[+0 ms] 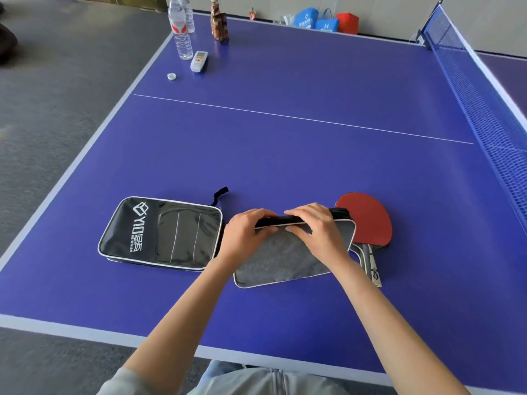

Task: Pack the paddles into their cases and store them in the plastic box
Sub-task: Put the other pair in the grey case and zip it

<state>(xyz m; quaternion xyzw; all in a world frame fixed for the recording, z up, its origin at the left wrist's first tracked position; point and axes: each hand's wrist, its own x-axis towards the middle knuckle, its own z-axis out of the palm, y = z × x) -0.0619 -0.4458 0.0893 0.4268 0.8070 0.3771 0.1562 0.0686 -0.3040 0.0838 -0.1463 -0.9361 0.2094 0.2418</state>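
We find both hands, left hand (245, 232) and right hand (316, 229), with fingers pinching the grey case (285, 258) far edge, apparently to open it; the red paddle (368, 220) lies partly beneath its right side on the bench (285, 155).

the picture is bright, with soft, even light all over. the blue bench (285, 155) looks a bit paler and shinier at the far side, near the bottles (182, 32), so the light seems to come from up there. shadows are small and soft: a thin dark edge sits under the black case (159, 233) and under the red paddle (368, 220). the clear bottles show little white shines. the wide lens bends things, so the bench edges and the net (484, 109) lean and curve near the sides. the middle is sharp enough to read the white letters on the case. the far bags (322, 21) and the bottom corners look a bit fuzzy.
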